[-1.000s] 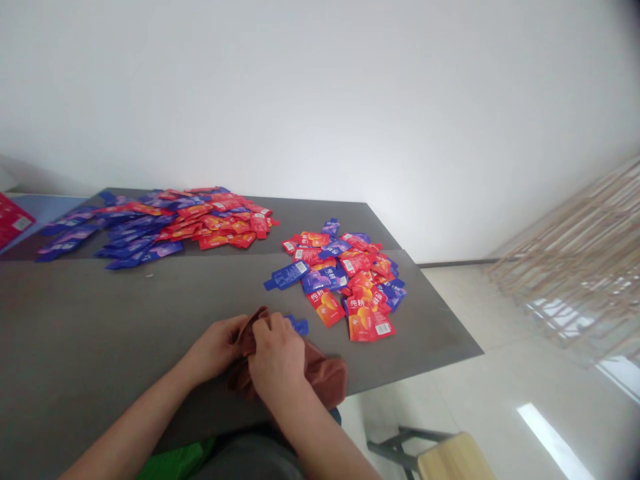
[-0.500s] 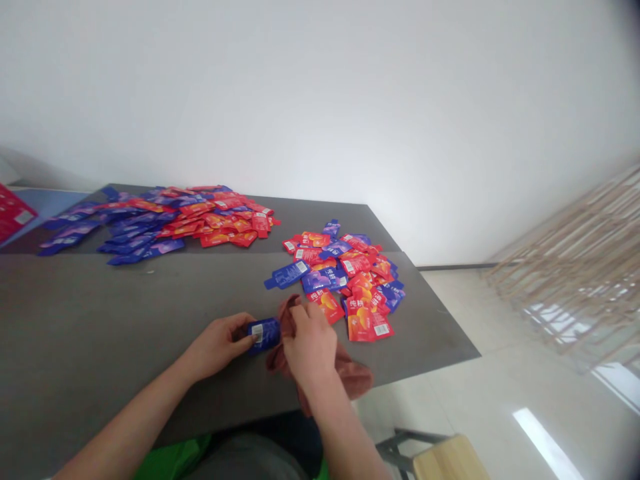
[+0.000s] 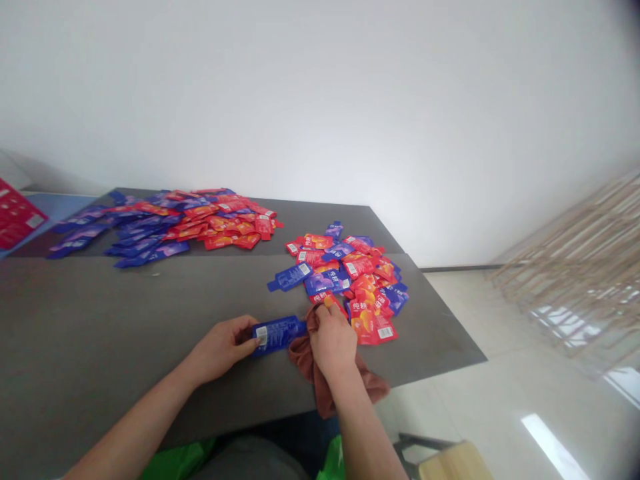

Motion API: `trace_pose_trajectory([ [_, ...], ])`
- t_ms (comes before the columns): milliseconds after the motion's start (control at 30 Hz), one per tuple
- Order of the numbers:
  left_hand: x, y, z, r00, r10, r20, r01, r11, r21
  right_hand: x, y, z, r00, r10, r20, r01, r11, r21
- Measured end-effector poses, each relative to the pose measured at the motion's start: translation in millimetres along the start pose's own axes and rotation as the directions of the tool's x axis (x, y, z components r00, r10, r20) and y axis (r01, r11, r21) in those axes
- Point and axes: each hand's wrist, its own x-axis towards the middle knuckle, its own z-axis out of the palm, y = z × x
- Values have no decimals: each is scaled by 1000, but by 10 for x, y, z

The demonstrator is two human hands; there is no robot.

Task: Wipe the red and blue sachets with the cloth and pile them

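Note:
Near the front of the dark grey table, a blue pouch with a white barcode label points its narrow end to the right. My left hand pinches the pouch's left end between thumb and fingers. A brown cloth is bunched in my right hand, whose closed fingers sit at the pouch's narrow end. The cloth covers the tip of that end and hangs down toward the table's front edge. Another blue pouch lies just beyond, beside the right pile.
A pile of red and blue pouches lies at the right. A larger heap spreads across the back left. A red box stands at the far left. Beyond the table are a wooden stool and a wooden rack.
My right hand and the cloth have moved right, away from my left hand. More of the held blue pouch shows between the hands. The camera view has shifted slightly.

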Motion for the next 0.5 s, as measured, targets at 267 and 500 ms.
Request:
trace_pose_trajectory([
  [267,8,2,-10,1000,-12,16,12,999,-29,-576,-64,-69,871,-473,133,413,851,322],
  [500,140,13,-189,969,-132,208,186,945,-269,-626,-142,69,907,-414,72,383,885,264],
])
